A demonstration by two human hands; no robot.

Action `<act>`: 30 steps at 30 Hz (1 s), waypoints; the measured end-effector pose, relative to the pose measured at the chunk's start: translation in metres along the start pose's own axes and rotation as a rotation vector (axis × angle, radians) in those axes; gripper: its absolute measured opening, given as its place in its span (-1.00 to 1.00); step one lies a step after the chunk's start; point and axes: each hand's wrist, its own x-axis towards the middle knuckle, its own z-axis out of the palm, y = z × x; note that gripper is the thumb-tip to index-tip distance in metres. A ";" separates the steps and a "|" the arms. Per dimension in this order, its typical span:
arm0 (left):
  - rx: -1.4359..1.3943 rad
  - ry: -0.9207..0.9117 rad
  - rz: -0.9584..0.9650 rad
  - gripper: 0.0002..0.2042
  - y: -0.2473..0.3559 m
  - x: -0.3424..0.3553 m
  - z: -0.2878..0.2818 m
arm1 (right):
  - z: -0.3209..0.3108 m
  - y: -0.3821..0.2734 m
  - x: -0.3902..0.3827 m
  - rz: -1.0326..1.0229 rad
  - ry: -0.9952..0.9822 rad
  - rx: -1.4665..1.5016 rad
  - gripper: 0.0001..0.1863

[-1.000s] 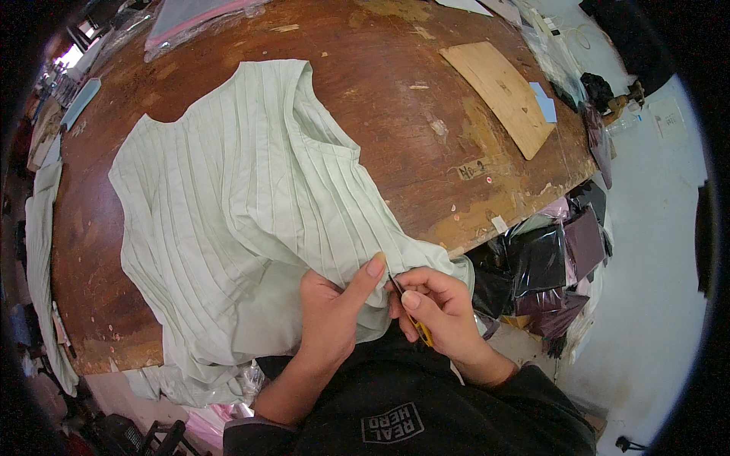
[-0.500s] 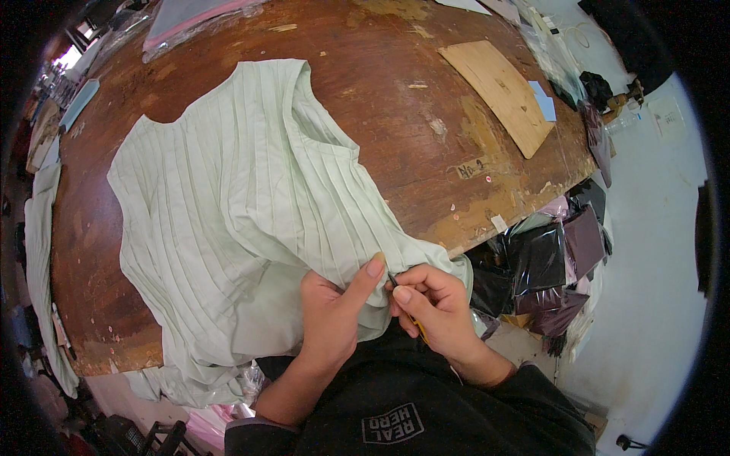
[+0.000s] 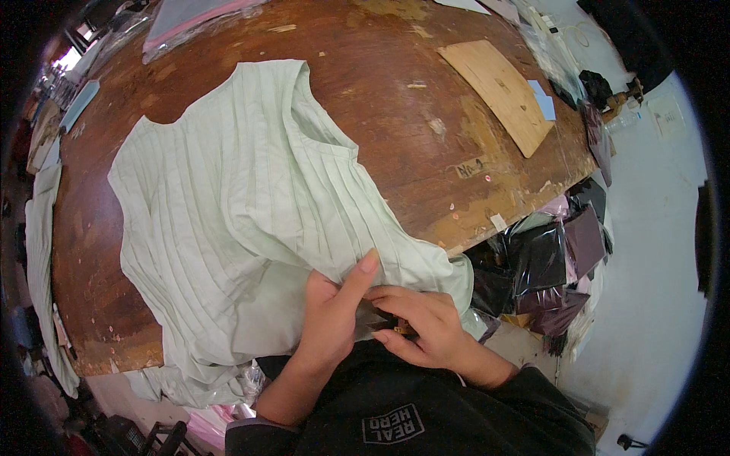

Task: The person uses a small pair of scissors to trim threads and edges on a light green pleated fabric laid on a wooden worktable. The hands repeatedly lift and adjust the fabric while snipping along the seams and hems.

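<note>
The fingers of the left hand (image 3: 328, 313) are closed on a fold of pale green garment (image 3: 205, 182), with the thumb pressed flat on top and the fingertips hidden beneath the cloth. The fingers of the right hand (image 3: 432, 323) are loosely curled, the thumb parted from the index finger; a small dark and yellowish tool (image 3: 401, 327) is held among them, mostly hidden, so its kind cannot be told. The garment is spread over the near left part of the desk (image 3: 395, 114), its lower end gathered at the hands and let down over the near edge.

The pleated cloth is judged to be light, soft and limp, easily creased and not likely to be slippery. It is best gripped by a doubled layer or a seam, as at the fold beneath the left thumb; if lifted by one point, it would probably sag.

Farther out, a wooden board (image 3: 498, 99) is laid at the far right, with pale blue cards (image 3: 541, 100) beside it. Below the right edge, dark, folded-looking contents are seen through glossy clear packages (image 3: 537, 260). A flat, pink-edged packet (image 3: 194, 21) is placed at the far left; what is inside cannot be made out.
</note>
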 end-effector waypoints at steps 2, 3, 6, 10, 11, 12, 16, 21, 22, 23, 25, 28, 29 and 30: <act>0.011 -0.004 0.008 -0.72 0.000 0.001 0.002 | 0.000 0.001 0.000 -0.008 -0.017 0.003 -0.62; 0.039 -0.004 0.015 -0.71 0.000 0.002 0.003 | -0.001 0.001 0.000 -0.029 -0.033 -0.002 -0.62; 0.098 0.006 -0.008 -0.56 0.001 0.004 0.003 | -0.005 -0.002 0.000 -0.096 -0.040 -0.013 -0.62; 0.088 0.022 0.007 -0.50 -0.001 0.004 0.001 | -0.020 -0.007 -0.001 -0.100 0.209 -0.200 -0.62; 0.047 0.027 0.021 -0.54 -0.002 0.004 0.002 | -0.024 -0.004 0.001 -0.084 0.253 -0.285 -0.63; 0.007 0.033 0.036 -0.59 -0.003 0.004 0.003 | -0.029 0.000 0.006 -0.068 0.296 -0.370 -0.63; -0.044 0.031 0.046 -0.61 -0.003 0.005 0.003 | -0.035 0.006 0.016 -0.023 0.331 -0.505 -0.63; -0.045 0.020 0.036 -0.58 -0.001 0.005 0.002 | -0.034 0.009 0.019 -0.077 0.281 -0.540 -0.63; -0.045 0.018 0.039 -0.57 0.000 0.005 0.003 | -0.033 0.010 0.019 -0.081 0.283 -0.542 -0.63; -0.047 0.018 0.037 -0.57 -0.001 0.005 0.002 | -0.032 0.010 0.020 -0.083 0.285 -0.545 -0.63; -0.052 0.017 0.032 -0.57 -0.001 0.005 0.002 | -0.034 0.008 0.022 -0.110 0.257 -0.544 -0.63; -0.050 0.007 0.016 -0.57 -0.001 0.005 0.000 | -0.034 0.008 0.023 -0.127 0.239 -0.550 -0.63; -0.054 0.006 0.006 -0.57 -0.001 0.005 0.000 | -0.033 0.008 0.023 -0.129 0.237 -0.553 -0.63; -0.058 0.006 -0.003 -0.57 0.000 0.005 0.000 | -0.033 0.009 0.023 -0.119 0.237 -0.541 -0.63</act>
